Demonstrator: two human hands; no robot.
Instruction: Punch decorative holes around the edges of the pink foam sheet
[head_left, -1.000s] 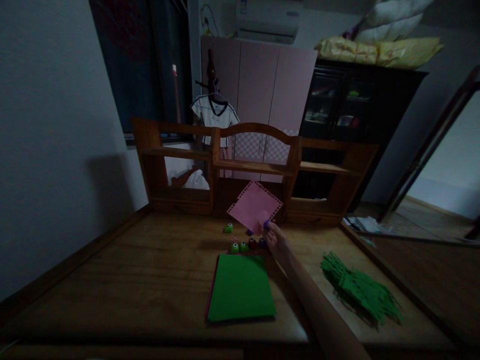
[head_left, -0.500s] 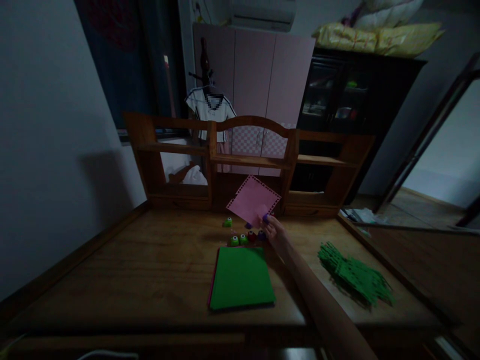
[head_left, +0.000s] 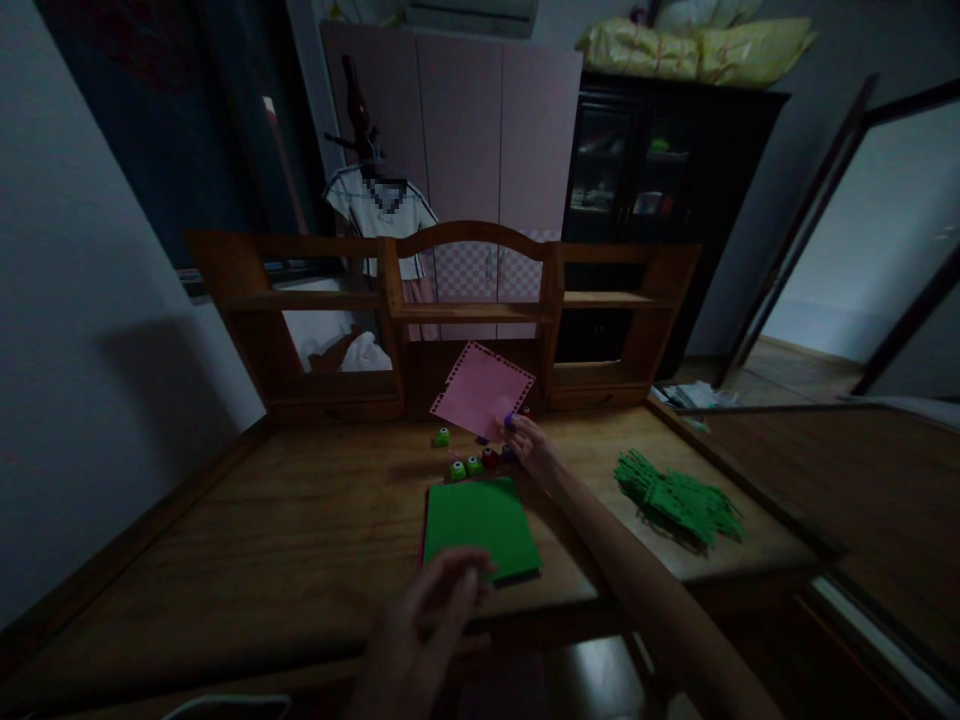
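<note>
My right hand (head_left: 529, 444) is closed on a small purple craft punch (head_left: 511, 422), at the lower right edge of a pink paper sheet (head_left: 481, 388). The sheet stands tilted above the table, with small punched shapes along its borders. My left hand (head_left: 431, 610), somewhat blurred, is over the near edge of a stack of coloured paper with a green sheet (head_left: 480, 525) on top. Its thumb and fingers are apart, with nothing visible between them. Beyond the stack sit several small punches, among them a green one (head_left: 457, 469) and a red one (head_left: 490, 458).
Cut green paper strips (head_left: 679, 500) lie in a heap on the right of the wooden table (head_left: 330, 540). Another green punch (head_left: 442, 437) sits farther back. A wooden shelf unit (head_left: 469, 312) runs along the table's far edge.
My left hand has come into view from below, over the front of the green stack. The whole scene has shifted left as the camera turned. My right hand still holds the punch at the sheet.
</note>
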